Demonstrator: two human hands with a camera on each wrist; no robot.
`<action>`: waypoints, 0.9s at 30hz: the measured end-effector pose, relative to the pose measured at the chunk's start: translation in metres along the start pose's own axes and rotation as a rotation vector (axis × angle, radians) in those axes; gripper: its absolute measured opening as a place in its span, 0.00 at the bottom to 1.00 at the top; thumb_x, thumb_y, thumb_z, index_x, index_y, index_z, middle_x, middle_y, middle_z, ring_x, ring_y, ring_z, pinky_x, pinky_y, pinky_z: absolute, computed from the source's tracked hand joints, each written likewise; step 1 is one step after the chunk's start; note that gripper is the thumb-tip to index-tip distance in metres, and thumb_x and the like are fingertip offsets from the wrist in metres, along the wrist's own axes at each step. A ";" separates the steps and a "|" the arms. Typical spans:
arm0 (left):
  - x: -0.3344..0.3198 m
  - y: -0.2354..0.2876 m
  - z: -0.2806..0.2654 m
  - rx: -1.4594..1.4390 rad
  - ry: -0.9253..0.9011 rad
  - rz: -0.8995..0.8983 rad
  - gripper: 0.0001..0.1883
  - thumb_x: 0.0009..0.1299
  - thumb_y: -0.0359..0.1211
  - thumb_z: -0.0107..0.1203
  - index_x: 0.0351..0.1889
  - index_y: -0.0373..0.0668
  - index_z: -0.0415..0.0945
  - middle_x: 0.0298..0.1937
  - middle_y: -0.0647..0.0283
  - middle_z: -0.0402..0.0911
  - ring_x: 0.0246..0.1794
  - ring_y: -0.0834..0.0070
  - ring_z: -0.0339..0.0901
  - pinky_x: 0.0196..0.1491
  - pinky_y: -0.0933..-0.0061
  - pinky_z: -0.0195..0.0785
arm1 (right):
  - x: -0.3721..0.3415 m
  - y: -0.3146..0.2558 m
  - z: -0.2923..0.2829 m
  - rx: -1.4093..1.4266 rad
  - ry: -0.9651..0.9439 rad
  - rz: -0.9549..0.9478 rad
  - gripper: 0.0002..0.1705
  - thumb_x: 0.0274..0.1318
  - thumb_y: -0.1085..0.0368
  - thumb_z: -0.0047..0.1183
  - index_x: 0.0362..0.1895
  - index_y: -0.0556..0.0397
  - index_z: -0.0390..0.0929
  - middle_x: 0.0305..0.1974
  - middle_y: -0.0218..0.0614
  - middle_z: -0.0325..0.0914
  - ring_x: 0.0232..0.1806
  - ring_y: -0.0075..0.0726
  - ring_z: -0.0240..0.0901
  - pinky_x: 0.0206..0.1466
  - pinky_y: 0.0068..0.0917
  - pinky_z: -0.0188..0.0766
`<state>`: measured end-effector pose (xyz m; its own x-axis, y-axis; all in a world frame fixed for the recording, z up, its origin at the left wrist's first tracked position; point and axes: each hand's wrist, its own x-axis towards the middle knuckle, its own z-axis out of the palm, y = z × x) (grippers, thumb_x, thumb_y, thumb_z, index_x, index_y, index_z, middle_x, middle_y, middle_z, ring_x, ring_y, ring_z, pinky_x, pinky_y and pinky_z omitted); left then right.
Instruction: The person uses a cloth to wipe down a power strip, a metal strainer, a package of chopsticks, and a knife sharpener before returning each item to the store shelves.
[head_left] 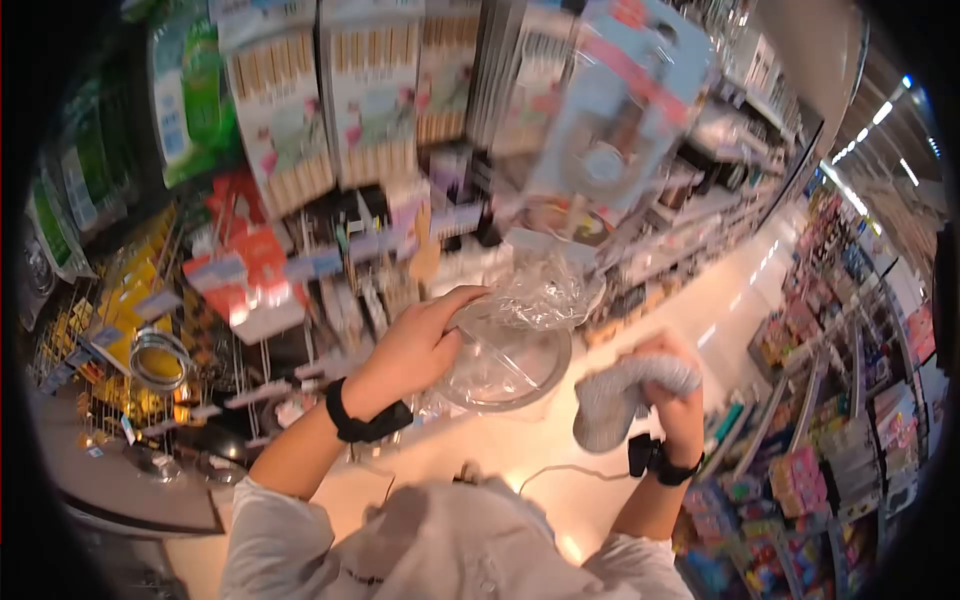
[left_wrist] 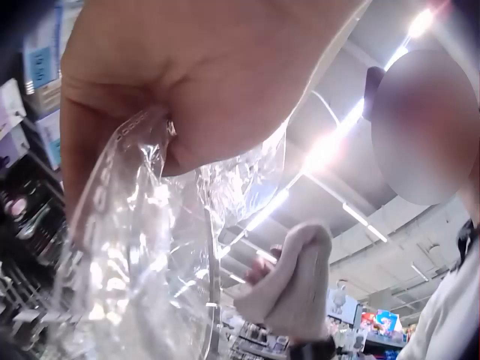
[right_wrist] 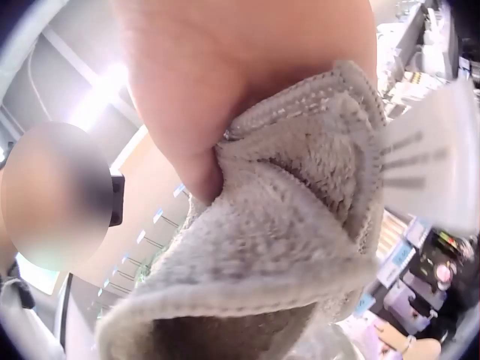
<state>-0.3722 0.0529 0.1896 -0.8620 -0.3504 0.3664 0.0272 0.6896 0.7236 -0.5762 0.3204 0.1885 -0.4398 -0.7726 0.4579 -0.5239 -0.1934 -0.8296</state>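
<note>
In the head view my left hand (head_left: 412,345) grips crinkled clear plastic packaging (head_left: 540,288). Below it hangs a round, see-through, lid-like disc (head_left: 500,368) with a clear rim. The left wrist view has the left hand (left_wrist: 195,82) pinching the shiny clear plastic (left_wrist: 142,247) between thumb and fingers. My right hand (head_left: 672,390), to the right, holds a folded grey cloth (head_left: 608,405). Up close, the right thumb presses into the fuzzy grey cloth (right_wrist: 262,225) with its stitched edge. A white label (right_wrist: 431,161) sticks out beside the cloth.
Ahead stand shop racks with hanging packs of wooden sticks (head_left: 375,95) and a light-blue package (head_left: 625,120). Yellow packs (head_left: 120,320) hang at the left. An aisle floor (head_left: 740,290) runs to the right, with more stocked shelves (head_left: 820,470) beyond it.
</note>
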 end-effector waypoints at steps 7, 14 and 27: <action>-0.099 -0.101 0.066 0.042 -0.243 -0.028 0.28 0.58 0.20 0.47 0.60 0.40 0.71 0.50 0.43 0.79 0.47 0.44 0.76 0.52 0.51 0.70 | -0.045 0.068 0.118 0.343 -0.037 0.513 0.16 0.57 0.71 0.57 0.51 0.59 0.77 0.51 0.31 0.77 0.53 0.26 0.71 0.60 0.26 0.66; -0.143 -0.153 0.060 -0.420 -0.258 -0.278 0.33 0.63 0.30 0.64 0.67 0.39 0.65 0.65 0.55 0.72 0.64 0.63 0.70 0.65 0.65 0.63 | -0.049 0.133 0.203 0.344 -0.338 0.335 0.19 0.59 0.70 0.56 0.55 0.56 0.78 0.52 0.34 0.79 0.52 0.27 0.73 0.58 0.28 0.69; -0.155 -0.188 0.039 -0.377 0.259 -0.505 0.18 0.76 0.41 0.52 0.43 0.32 0.80 0.33 0.65 0.82 0.32 0.85 0.71 0.38 0.76 0.66 | -0.037 0.132 0.249 0.312 -0.342 0.502 0.15 0.62 0.68 0.54 0.53 0.56 0.80 0.49 0.37 0.81 0.50 0.26 0.76 0.53 0.27 0.71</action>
<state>-0.2634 0.0023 -0.0267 -0.6674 -0.7443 0.0240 -0.1317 0.1497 0.9799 -0.4472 0.1723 -0.0173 -0.2925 -0.9520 -0.0908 -0.0592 0.1128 -0.9918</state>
